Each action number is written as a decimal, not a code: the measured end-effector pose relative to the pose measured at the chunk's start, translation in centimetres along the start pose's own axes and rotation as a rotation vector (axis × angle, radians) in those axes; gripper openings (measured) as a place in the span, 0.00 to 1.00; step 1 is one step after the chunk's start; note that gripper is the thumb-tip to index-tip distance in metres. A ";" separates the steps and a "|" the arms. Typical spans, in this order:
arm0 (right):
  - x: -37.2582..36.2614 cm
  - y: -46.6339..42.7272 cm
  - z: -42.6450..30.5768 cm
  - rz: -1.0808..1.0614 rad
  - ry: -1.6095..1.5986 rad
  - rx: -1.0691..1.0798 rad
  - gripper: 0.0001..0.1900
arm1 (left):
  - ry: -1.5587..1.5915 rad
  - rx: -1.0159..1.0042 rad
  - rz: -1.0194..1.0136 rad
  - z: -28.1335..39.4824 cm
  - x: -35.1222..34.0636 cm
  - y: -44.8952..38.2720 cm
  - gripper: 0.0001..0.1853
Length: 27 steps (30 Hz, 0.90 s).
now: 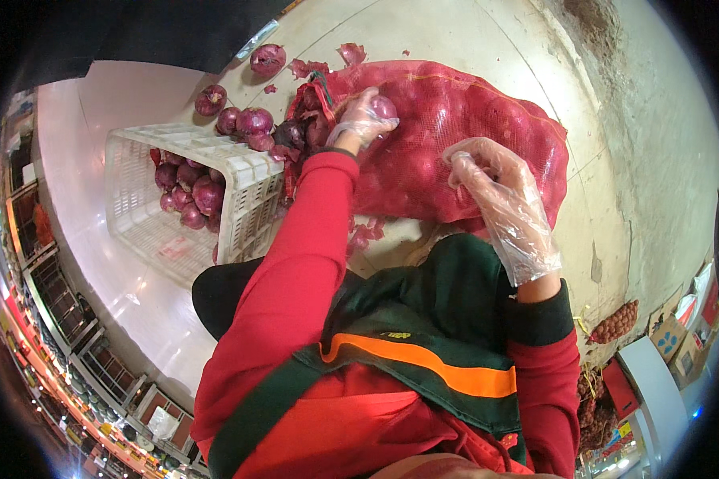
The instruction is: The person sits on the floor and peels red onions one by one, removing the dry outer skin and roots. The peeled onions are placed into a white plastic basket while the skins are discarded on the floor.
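A large red mesh sack [431, 143] full of red onions lies on its side on the floor in front of me. My left hand [359, 120], in a clear plastic glove, is closed around a red onion [384, 108] over the sack's mouth end. My right hand [497, 185], gloved the same way, hovers at the sack's near right side with its fingers curled; what lies between them is hidden. Loose red onions [254, 121] spill from the sack's mouth. To the left, a white plastic crate [239, 176], its opening facing me, contains several red onions [207, 194].
Two loose onions [268, 60] [210, 100] lie beyond the crate. Dry onion skins [352, 54] are scattered on the tiled floor [443, 30]. A worn wall [653, 120] rises at the right. Smaller filled net bags [615, 322] and cardboard boxes [671, 335] stand at lower right.
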State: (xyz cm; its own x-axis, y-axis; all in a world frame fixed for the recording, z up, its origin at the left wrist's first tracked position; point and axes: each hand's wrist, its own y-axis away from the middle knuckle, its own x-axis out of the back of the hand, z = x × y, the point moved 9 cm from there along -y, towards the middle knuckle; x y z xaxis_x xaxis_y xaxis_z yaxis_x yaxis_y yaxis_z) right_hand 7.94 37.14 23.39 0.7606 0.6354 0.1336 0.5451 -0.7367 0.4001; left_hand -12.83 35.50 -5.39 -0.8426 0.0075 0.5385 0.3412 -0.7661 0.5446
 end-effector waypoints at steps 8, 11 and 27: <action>0.1 -0.9 2.2 -0.031 0.185 0.006 0.20 | 1.180 -0.129 -0.450 5.2 0.1 8.5 0.42; -0.6 -1.3 3.2 0.002 0.157 -0.012 0.29 | 1.006 -0.370 -0.335 9.6 4.4 12.2 0.43; -11.2 3.9 0.4 -0.230 -0.794 -0.227 0.23 | -0.061 -1.237 0.586 16.4 15.4 34.8 0.21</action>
State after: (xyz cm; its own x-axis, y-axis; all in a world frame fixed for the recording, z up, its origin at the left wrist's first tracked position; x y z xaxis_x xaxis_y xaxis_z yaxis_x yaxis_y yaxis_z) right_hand 1.69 26.98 23.08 0.7078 0.3505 -0.6133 0.6964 -0.4916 0.5228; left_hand -7.13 19.45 32.40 -0.6746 -0.5096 0.5341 0.0193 -0.7355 -0.6773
